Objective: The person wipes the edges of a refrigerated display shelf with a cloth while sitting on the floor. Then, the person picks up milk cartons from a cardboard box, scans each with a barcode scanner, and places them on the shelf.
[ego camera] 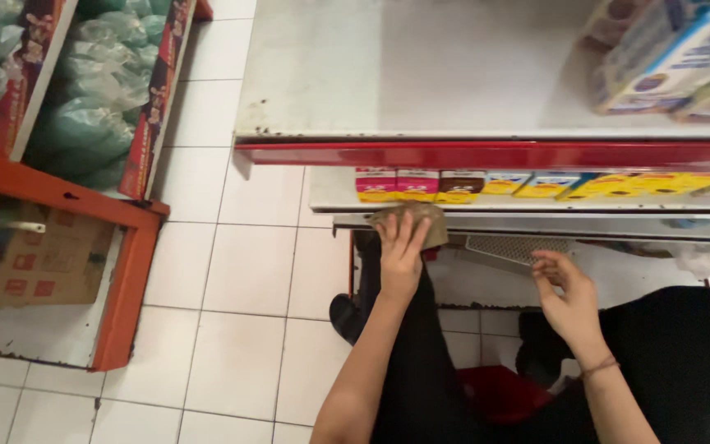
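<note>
My left hand [401,251] presses a brownish-grey cloth [429,215] flat against the front edge of a low white shelf [536,224]. Its fingers are spread over the cloth. My right hand [567,294] hovers below that shelf edge with its fingers loosely curled and nothing in it. A thin band circles my right wrist. A row of small cartons [462,185] in pink, brown, blue and yellow stands on the shelf just above the cloth.
A wide white shelf with a red front strip [486,154] juts out above, bearing pale boxes [675,57] at the right. At left stands an orange rack [129,279] with bagged green goods [92,123] and a cardboard box [43,263]. White floor tiles [232,329] lie between.
</note>
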